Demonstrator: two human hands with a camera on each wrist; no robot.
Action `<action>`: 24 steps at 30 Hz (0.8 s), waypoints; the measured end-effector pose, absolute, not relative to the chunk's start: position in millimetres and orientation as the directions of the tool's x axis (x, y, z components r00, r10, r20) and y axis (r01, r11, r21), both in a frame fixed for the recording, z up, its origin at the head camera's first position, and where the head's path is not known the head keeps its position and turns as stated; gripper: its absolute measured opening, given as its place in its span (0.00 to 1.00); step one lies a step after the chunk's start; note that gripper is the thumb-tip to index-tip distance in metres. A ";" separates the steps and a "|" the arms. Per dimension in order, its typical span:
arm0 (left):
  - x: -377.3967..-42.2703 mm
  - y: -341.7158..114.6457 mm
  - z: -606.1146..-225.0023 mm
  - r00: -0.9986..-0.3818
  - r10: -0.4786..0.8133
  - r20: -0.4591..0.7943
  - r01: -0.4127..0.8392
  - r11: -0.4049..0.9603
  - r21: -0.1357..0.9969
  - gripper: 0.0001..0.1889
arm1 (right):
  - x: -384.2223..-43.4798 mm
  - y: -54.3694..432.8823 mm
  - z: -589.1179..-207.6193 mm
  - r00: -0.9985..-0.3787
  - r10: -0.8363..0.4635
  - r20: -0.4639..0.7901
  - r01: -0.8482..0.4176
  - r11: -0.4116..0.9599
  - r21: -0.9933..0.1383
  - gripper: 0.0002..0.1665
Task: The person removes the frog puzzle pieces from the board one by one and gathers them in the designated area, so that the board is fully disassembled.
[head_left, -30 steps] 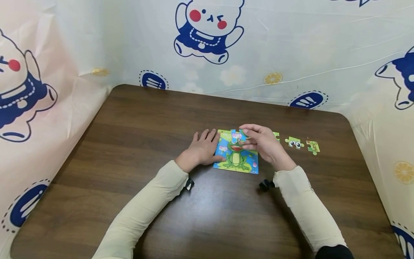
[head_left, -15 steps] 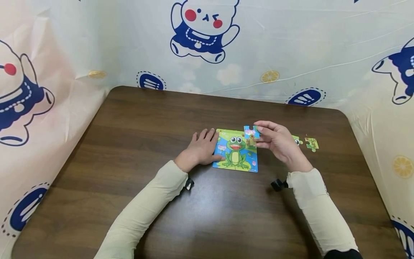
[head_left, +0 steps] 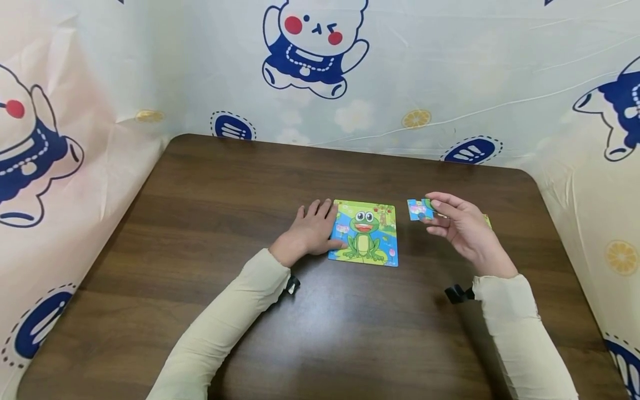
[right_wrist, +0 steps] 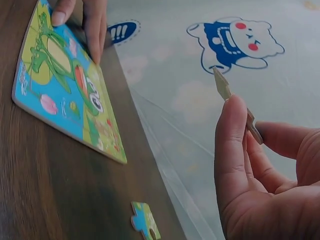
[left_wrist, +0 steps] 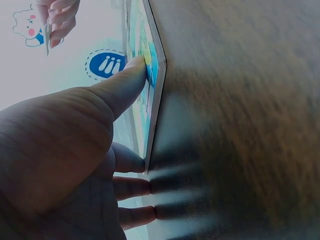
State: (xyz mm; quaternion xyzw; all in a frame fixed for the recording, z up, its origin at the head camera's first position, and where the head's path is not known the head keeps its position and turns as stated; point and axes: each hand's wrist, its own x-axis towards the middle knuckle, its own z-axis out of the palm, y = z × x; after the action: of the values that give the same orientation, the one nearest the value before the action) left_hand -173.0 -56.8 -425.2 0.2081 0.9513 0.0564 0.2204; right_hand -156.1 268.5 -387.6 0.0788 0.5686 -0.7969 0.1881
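Note:
A square frog jigsaw puzzle (head_left: 363, 233) lies flat on the brown table, its picture whole on the surface that shows. Along its left edge rests my left hand (head_left: 310, 229), fingers spread and straight, with the thumb (left_wrist: 127, 82) on the puzzle's face. To the right of the puzzle, my right hand (head_left: 462, 225) pinches a blue and pink jigsaw piece (head_left: 418, 210) between thumb and fingers. The right wrist view shows that piece (right_wrist: 225, 90) almost edge-on, raised off the table.
Another loose jigsaw piece (right_wrist: 144, 221) lies on the table beyond the puzzle's corner in the right wrist view. Part of a yellow-green piece (head_left: 487, 221) shows behind my right hand. A printed cloth (head_left: 390, 83) surrounds the table's back and sides.
My right hand has moved right with the pinched piece, from over the puzzle to beside it, uncovering the frog's eyes and upper right corner. The left hand stays put.

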 end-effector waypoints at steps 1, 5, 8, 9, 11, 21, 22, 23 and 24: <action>-172.8 -56.8 -425.4 -0.816 0.421 -0.396 0.372 0.907 0.197 0.52 | -154.9 270.6 -388.1 -0.916 -0.210 -0.342 0.393 -0.288 -0.874 0.09; -171.7 -57.1 -426.6 -0.813 0.421 -0.402 0.373 0.907 0.194 0.52 | -149.4 277.2 -390.6 -0.913 -0.220 -0.343 0.398 -0.304 -0.866 0.10; -171.1 -57.2 -427.5 -0.812 0.423 -0.402 0.374 0.906 0.197 0.52 | -146.5 280.4 -392.5 -0.915 -0.222 -0.338 0.395 -0.311 -0.864 0.10; -171.1 -57.3 -427.7 -0.812 0.423 -0.402 0.375 0.906 0.197 0.52 | -146.1 281.3 -393.2 -0.916 -0.222 -0.335 0.392 -0.313 -0.865 0.10; -171.1 -57.4 -427.9 -0.812 0.424 -0.402 0.375 0.905 0.199 0.52 | -145.5 282.7 -393.7 -0.919 -0.221 -0.327 0.385 -0.318 -0.866 0.10; -172.4 -57.5 -428.1 -0.818 0.423 -0.390 0.376 0.906 0.193 0.52 | -143.9 290.5 -395.1 -0.919 -0.239 -0.313 0.381 -0.333 -0.863 0.11; -172.5 -57.5 -427.9 -0.819 0.422 -0.390 0.375 0.907 0.194 0.52 | -143.5 291.1 -395.4 -0.919 -0.236 -0.316 0.382 -0.330 -0.863 0.11; -172.6 -57.4 -427.5 -0.819 0.422 -0.389 0.374 0.907 0.195 0.52 | -143.2 291.7 -395.9 -0.918 -0.235 -0.319 0.384 -0.329 -0.863 0.11; -172.7 -57.3 -427.2 -0.819 0.422 -0.389 0.373 0.907 0.197 0.52 | -143.2 292.5 -397.0 -0.918 -0.232 -0.320 0.384 -0.327 -0.863 0.11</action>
State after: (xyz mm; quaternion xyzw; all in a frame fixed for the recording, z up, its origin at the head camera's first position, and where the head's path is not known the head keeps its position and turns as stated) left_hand -172.7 -57.3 -427.2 0.2087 0.9520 0.0560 0.2167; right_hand -143.2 292.5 -397.0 0.0692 0.5481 -0.8116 0.1899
